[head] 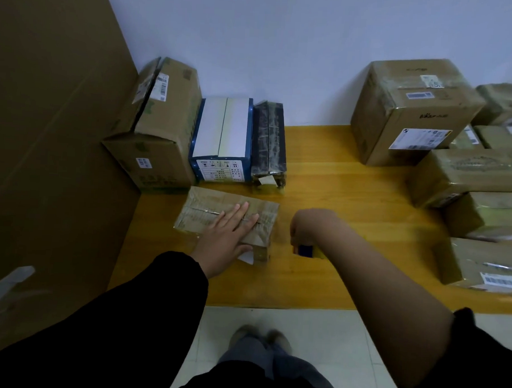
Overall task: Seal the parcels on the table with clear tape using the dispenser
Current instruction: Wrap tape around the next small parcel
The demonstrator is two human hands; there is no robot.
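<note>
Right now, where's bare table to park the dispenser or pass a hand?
Widest gap: middle of the table, between the black-wrapped parcel and the big box. A bare strip runs along the near edge, in front of the small parcel under the left hand and the right hand gripping the dispenser. Crowded: stacked parcels at right, boxes at back left.

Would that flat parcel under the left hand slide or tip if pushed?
Probably slides, not tips: the flat parcel lies low and wide on the smooth table. Its creased cardboard looks soft, so it may dent.
</note>
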